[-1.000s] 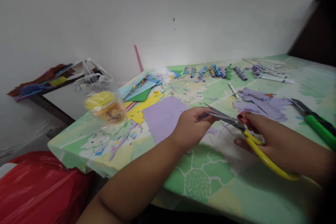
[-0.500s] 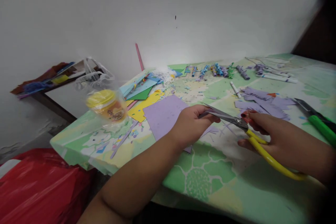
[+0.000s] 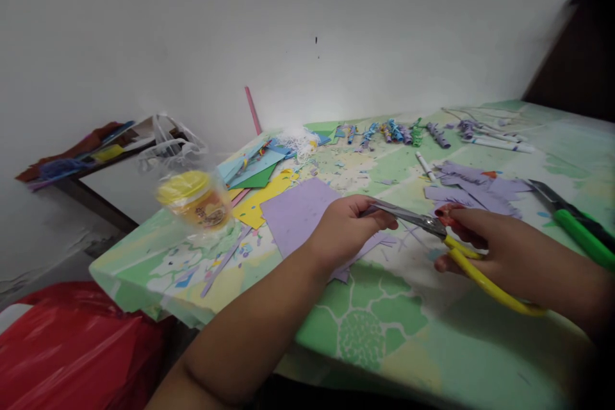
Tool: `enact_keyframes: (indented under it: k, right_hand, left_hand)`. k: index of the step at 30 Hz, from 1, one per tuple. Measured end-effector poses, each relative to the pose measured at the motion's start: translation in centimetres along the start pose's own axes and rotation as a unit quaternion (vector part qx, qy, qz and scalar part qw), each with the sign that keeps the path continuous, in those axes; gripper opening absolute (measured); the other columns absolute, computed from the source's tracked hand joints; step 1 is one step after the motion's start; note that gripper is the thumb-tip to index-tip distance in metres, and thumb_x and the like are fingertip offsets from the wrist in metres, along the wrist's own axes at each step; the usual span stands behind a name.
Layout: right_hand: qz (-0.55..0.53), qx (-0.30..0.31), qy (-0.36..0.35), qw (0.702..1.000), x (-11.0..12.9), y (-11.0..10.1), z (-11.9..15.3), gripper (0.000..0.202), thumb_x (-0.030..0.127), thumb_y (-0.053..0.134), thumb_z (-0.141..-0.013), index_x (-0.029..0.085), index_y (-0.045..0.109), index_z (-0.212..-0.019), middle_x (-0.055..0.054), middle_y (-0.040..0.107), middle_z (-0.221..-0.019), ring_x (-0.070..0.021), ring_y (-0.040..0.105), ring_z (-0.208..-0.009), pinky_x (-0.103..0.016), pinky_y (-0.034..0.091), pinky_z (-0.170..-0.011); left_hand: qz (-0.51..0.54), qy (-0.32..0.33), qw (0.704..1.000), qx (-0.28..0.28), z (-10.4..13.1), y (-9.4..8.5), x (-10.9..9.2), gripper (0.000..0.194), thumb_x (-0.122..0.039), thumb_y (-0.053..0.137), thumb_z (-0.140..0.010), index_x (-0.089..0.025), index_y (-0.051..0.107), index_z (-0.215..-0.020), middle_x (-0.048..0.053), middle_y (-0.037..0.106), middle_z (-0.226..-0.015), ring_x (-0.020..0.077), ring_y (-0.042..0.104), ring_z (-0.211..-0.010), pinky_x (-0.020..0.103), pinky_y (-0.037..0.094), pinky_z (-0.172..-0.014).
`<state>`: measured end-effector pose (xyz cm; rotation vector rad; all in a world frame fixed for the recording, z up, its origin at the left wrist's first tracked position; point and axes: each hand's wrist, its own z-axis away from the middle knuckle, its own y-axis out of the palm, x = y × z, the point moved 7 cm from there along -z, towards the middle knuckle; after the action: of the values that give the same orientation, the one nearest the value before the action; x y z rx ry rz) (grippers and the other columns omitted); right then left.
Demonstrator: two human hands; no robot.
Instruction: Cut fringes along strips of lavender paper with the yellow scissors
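My right hand (image 3: 485, 237) holds yellow-handled scissors (image 3: 485, 278) and also pinches a small red-orange piece (image 3: 451, 216) beside their pivot. The blades point left, to my left hand (image 3: 353, 224), whose thumb and fingers are pressed together around the blade tips. Whether a strip of paper is also between those fingers cannot be made out. Under and beyond my left hand lies a purple sheet (image 3: 300, 211). Thin purple scraps (image 3: 384, 240) lie beneath the blades. Fringed purple pieces (image 3: 473, 186) rest beyond my right hand.
Green-handled scissors (image 3: 576, 227) lie at the right. Rolled fringed papers (image 3: 394, 131) line the back, near markers (image 3: 500, 144). A bagged cup with a yellow lid (image 3: 192, 195) stands at the left. The table edge (image 3: 192, 314) is near; a red bag (image 3: 81, 346) sits below.
The scissor blades have come closer together. Both hands keep their grips, and the whole view has shifted slightly.
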<state>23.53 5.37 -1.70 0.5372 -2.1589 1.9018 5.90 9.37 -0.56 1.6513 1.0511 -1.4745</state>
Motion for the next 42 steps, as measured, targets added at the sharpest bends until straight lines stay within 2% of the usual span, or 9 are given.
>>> enact_keyframes:
  k: [7, 13, 19, 24, 30, 33, 38, 42]
  right_hand:
    - [0.006, -0.006, 0.016, 1.0, 0.0, -0.5, 0.1, 0.035, 0.059, 0.056, -0.058, 0.027, 0.051, -0.071, -0.003, 0.059, -0.069, -0.0239, 0.052, -0.06, -0.036, 0.04, -0.054]
    - [-0.013, 0.006, 0.013, 1.0, -0.8, -0.3, 0.0, 0.039, 0.061, 0.053, -0.065, 0.027, 0.05, -0.083, -0.004, 0.062, -0.082, -0.0266, 0.057, -0.072, -0.039, 0.046, -0.064]
    - [-0.036, 0.033, 0.015, 0.999, -1.4, 0.3, 0.0, 0.048, 0.064, 0.051, -0.068, 0.025, 0.051, -0.096, -0.011, 0.064, -0.107, -0.0327, 0.059, -0.095, -0.042, 0.048, -0.075]
    - [-0.046, 0.07, 0.018, 0.996, -1.5, 1.2, 0.3, 0.049, 0.063, 0.053, -0.069, 0.025, 0.053, -0.101, -0.009, 0.066, -0.107, -0.0319, 0.06, -0.096, -0.042, 0.048, -0.079]
    - [-0.05, 0.098, 0.017, 0.994, -1.3, 1.7, 0.4, 0.045, 0.061, 0.054, -0.071, 0.027, 0.053, -0.1, -0.005, 0.066, -0.101, -0.0294, 0.06, -0.09, -0.042, 0.047, -0.078]
    - [-0.05, 0.103, 0.012, 0.993, -1.0, 1.7, 0.6, 0.042, 0.06, 0.055, -0.07, 0.027, 0.053, -0.098, -0.004, 0.066, -0.097, -0.0284, 0.06, -0.086, -0.042, 0.046, -0.076]
    - [-0.054, 0.092, 0.006, 0.994, -0.9, 1.5, 0.7, 0.039, 0.057, 0.056, -0.07, 0.028, 0.055, -0.096, -0.005, 0.067, -0.104, -0.0305, 0.06, -0.094, -0.041, 0.047, -0.077]
    - [-0.052, 0.105, 0.007, 0.993, -0.9, 1.7, 0.7, 0.04, 0.058, 0.055, -0.07, 0.028, 0.056, -0.096, -0.005, 0.067, -0.102, -0.0301, 0.06, -0.092, -0.042, 0.046, -0.079]
  left_hand:
    - [0.067, -0.011, 0.997, 0.021, 0.1, 0.5, 0.1, 0.005, -0.018, 0.067, -0.068, -0.014, 0.065, -0.065, -0.001, 0.064, -0.062, 0.0077, 0.057, -0.057, 0.022, 0.046, -0.061]
    - [0.101, -0.013, 0.995, -0.001, -0.2, 0.3, 0.0, 0.006, -0.019, 0.064, -0.072, -0.013, 0.063, -0.07, 0.0, 0.064, -0.066, 0.0079, 0.058, -0.055, 0.022, 0.048, -0.055]
    - [0.127, -0.008, 0.991, -0.037, -0.4, -0.1, 0.2, 0.006, -0.016, 0.061, -0.077, -0.013, 0.06, -0.071, -0.001, 0.064, -0.066, 0.0072, 0.057, -0.053, 0.021, 0.048, -0.052]
    - [0.118, -0.005, 0.992, -0.037, -0.3, -0.1, -0.1, 0.009, -0.011, 0.058, -0.078, -0.012, 0.06, -0.069, -0.001, 0.064, -0.065, 0.0063, 0.057, -0.052, 0.02, 0.048, -0.052]
    - [0.094, -0.052, 0.994, -0.017, -0.1, 0.6, 0.2, 0.015, -0.004, 0.055, -0.079, -0.012, 0.059, -0.066, -0.003, 0.06, -0.056, 0.0053, 0.055, -0.047, 0.019, 0.046, -0.05]
    - [0.087, -0.065, 0.994, -0.015, 0.0, 0.8, 0.3, 0.015, -0.003, 0.054, -0.078, -0.011, 0.06, -0.067, -0.003, 0.06, -0.056, 0.0052, 0.055, -0.047, 0.018, 0.046, -0.05]
    - [0.077, -0.075, 0.994, -0.012, 0.3, 1.1, 0.2, 0.017, -0.003, 0.053, -0.078, -0.011, 0.059, -0.064, -0.003, 0.059, -0.056, 0.0049, 0.055, -0.047, 0.018, 0.047, -0.05]
    - [0.076, -0.074, 0.994, -0.021, 0.3, 1.1, 0.3, 0.018, -0.004, 0.054, -0.078, -0.012, 0.058, -0.063, -0.003, 0.059, -0.055, 0.0049, 0.054, -0.046, 0.018, 0.047, -0.049]
